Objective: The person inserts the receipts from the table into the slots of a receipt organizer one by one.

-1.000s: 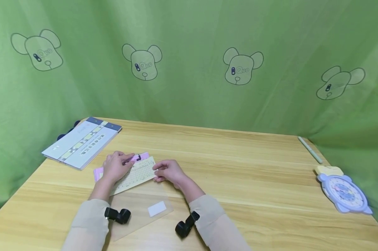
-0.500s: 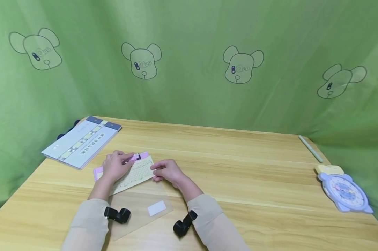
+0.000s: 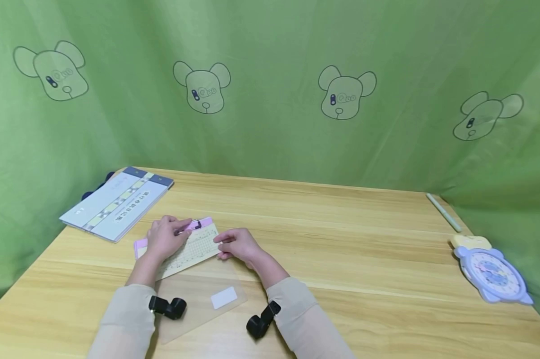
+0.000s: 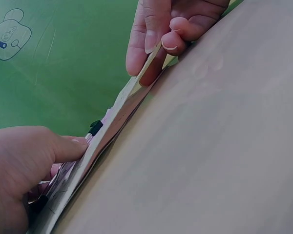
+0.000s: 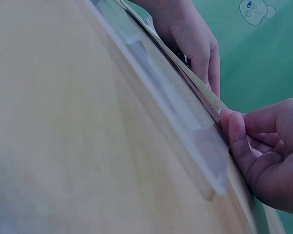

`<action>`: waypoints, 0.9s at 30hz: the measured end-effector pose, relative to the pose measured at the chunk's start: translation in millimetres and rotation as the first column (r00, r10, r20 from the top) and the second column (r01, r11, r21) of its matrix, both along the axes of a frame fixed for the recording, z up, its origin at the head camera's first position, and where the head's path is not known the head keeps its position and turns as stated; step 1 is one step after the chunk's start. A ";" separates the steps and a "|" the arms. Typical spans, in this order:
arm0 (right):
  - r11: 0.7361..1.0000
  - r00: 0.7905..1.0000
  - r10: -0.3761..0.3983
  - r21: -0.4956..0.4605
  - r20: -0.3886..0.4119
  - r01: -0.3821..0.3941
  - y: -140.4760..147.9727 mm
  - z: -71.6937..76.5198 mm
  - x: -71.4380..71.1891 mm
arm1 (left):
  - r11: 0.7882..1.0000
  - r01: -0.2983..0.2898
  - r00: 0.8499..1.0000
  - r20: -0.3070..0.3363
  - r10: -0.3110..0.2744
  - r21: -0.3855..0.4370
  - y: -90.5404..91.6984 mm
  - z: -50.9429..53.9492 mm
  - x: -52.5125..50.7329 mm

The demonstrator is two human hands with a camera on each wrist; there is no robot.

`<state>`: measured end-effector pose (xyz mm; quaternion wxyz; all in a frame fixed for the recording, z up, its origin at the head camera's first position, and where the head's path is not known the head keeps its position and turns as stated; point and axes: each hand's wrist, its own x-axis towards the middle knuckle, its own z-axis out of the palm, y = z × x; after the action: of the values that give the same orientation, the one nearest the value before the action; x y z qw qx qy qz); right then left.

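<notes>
A pink clipboard (image 3: 140, 245) lies at an angle on the left half of the table, largely hidden under cream printed paper (image 3: 197, 251). My left hand (image 3: 165, 240) is at the clipboard's top edge, its thumb and fingers around the metal clip with black ends (image 3: 199, 224). In the left wrist view the thumb of that hand (image 4: 24, 161) bears down beside one black end. My right hand (image 3: 242, 246) pinches the right edge of the paper between thumb and fingers. The right wrist view shows the right hand (image 5: 271, 146) at the paper's edge, slightly lifted.
A translucent sheet (image 3: 193, 311) with a white label (image 3: 224, 297) lies nearer me, between my forearms. A grey-blue booklet (image 3: 117, 204) is at the back left. On the right are a pale green stick (image 3: 443, 213), a yellow block (image 3: 470, 243) and a blue toy clock (image 3: 493, 275).
My right hand has moved slightly to the left, carrying the paper's edge toward the clipboard. My left hand has stayed at the clip.
</notes>
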<state>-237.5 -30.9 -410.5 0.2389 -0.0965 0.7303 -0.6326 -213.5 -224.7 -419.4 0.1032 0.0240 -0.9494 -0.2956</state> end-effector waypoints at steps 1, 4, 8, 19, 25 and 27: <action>1.000 1.000 0.002 0.004 0.000 -0.002 -0.3 0.1 0.0 | 1.000 0.001 1.000 -0.001 -0.001 0.000 0.1 0.0 -0.1; 1.000 1.000 0.006 0.013 -0.004 -0.006 -0.9 0.0 -0.3 | 1.000 0.005 1.000 -0.005 -0.005 0.000 0.7 0.1 -0.6; 1.000 1.000 0.005 0.015 -0.004 -0.005 -1.0 -0.1 -0.8 | 1.000 0.006 1.000 -0.006 -0.006 0.001 0.5 0.1 -1.3; 1.000 1.000 -0.009 0.017 -0.008 0.009 -1.3 -0.9 -0.6 | 0.993 0.043 0.993 -0.108 -0.056 -0.114 -2.9 -7.0 -5.2; 1.000 1.000 -0.020 -0.003 0.002 0.020 -2.9 -1.7 0.1 | 0.986 0.050 0.987 -0.142 -0.073 -0.159 -2.8 -5.7 -3.3; 1.000 1.000 -0.021 0.003 0.006 0.021 -3.2 -1.0 0.0 | 0.985 0.052 0.987 -0.143 -0.076 -0.165 -2.4 -4.8 -3.0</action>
<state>-237.6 -34.1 -411.5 0.2345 -0.0866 0.7314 -0.6345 -216.5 -227.1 -424.2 0.1657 -0.0369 -0.9601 -0.2221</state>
